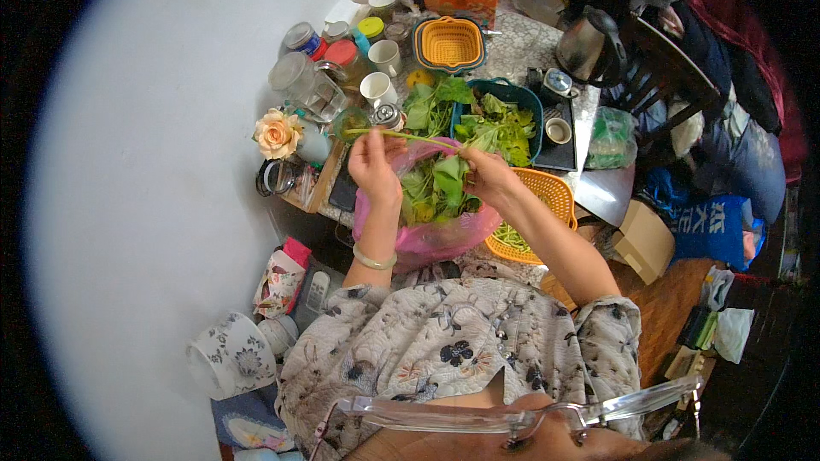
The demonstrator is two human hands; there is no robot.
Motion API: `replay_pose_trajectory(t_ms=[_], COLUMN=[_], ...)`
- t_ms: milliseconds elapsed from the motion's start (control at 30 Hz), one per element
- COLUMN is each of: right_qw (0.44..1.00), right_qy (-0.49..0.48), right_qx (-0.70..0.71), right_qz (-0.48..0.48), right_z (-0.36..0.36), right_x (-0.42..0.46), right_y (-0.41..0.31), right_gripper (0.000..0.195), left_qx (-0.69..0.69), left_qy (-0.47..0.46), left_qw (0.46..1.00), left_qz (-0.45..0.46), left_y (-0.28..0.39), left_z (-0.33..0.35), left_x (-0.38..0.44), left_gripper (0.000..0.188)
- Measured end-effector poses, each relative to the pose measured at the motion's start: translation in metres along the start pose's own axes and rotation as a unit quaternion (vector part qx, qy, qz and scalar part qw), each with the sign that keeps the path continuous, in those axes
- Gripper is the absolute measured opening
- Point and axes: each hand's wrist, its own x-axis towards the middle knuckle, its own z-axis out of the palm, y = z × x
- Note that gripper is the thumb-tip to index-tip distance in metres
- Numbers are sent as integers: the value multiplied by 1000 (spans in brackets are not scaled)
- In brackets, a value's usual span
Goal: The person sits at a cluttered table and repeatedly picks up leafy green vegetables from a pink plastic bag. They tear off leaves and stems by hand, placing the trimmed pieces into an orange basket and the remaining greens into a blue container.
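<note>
My left hand [377, 169], with a pale bangle on its wrist, pinches one end of a long green leaf stalk [416, 137]. My right hand [485, 174] grips the stalk's other end, near the leaf. Both hands are above a pink plastic bag [419, 240] holding green leafy stems [435, 189]. Beyond the bag, leaves [500, 125] fill a dark teal basket [541, 105], and a bunch of leafy greens [428, 105] lies beside it. A yellow-orange plastic basket [558, 195] with cut green stalks [510, 238] stands partly beneath my right forearm.
Left of the bag are an artificial rose [277, 134], a glass pitcher [311, 86], white mugs [378, 89] and several jars. Nested baskets [450, 43] stand at the back. On the right are a black tray [557, 157], a small cup [558, 130] and an electric kettle [586, 45].
</note>
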Motion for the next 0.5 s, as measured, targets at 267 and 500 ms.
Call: replay_pose_trajectory(t_ms=[267, 500], right_qw=[976, 980], right_qy=[-114, -41], right_qx=[130, -63], right_qz=[-131, -185], right_z=[-35, -16], right_x=[71, 34], right_y=[-11, -19], right_gripper=[30, 37], left_qx=[-12, 14], left_qy=[4, -107], left_qw=[999, 985], left_qz=[39, -135], left_y=[41, 26], left_z=[-32, -12], left_x=[28, 7], left_gripper=[15, 17])
